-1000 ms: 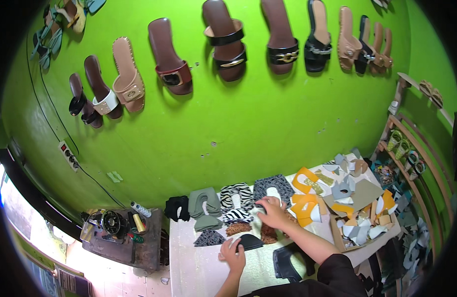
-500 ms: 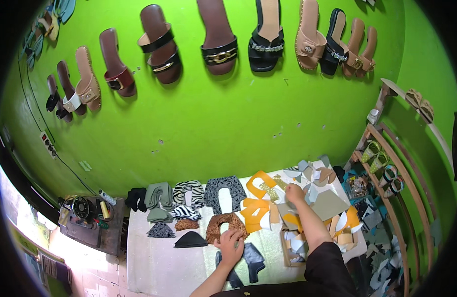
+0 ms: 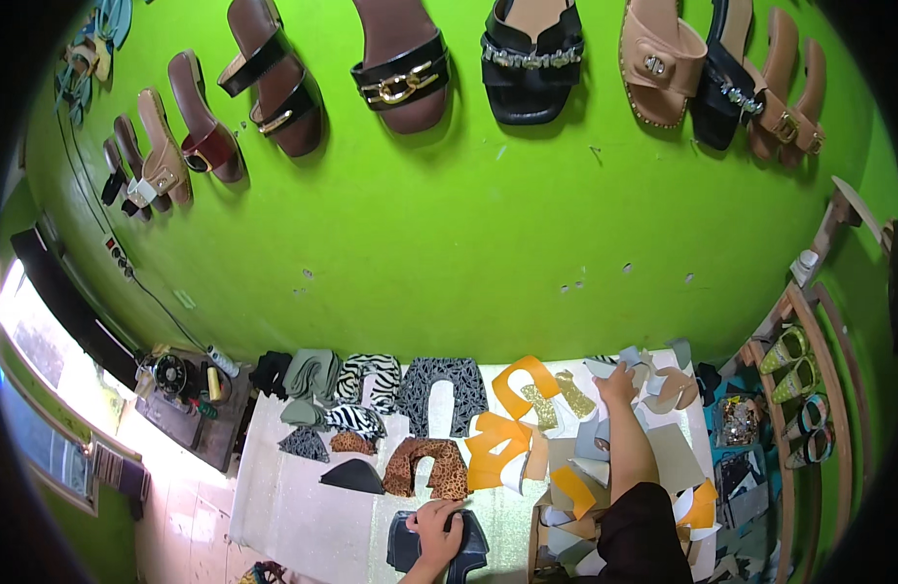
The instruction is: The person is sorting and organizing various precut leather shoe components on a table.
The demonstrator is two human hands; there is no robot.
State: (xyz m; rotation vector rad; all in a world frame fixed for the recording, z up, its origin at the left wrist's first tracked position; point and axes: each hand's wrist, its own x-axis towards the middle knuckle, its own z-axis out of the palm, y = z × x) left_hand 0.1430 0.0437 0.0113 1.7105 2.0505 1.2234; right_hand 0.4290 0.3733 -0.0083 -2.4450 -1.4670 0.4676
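Observation:
My left hand (image 3: 435, 531) rests on dark leather-like cut pieces (image 3: 470, 553) at the front of the table, fingers apart and flat. Just beyond it lies a leopard-print U-shaped stack (image 3: 424, 465). Stretched toward the far right, my right hand (image 3: 616, 385) has its fingers apart, touching the grey and tan scraps (image 3: 640, 368). Whether any scrap is between its fingers is hard to see. Left of that hand are glittery gold pieces (image 3: 573, 391) and a yellow-orange cut-out (image 3: 527, 383). My right forearm passes over several grey and yellow pieces (image 3: 571, 491).
Patterned stacks, among them a zebra-print one (image 3: 369, 380) and a grey-black one (image 3: 443, 385), line the table's back. Sandals (image 3: 402, 83) hang on the green wall. A small machine table (image 3: 203, 423) stands left; a wooden rack (image 3: 821, 389) with shoes stands right, beside heaped scraps.
My left hand has come nearer, from the leopard-print stack onto the dark pieces, which now lie closer together. My right hand has reached into the grey scraps, its fingers opening. The view has shifted.

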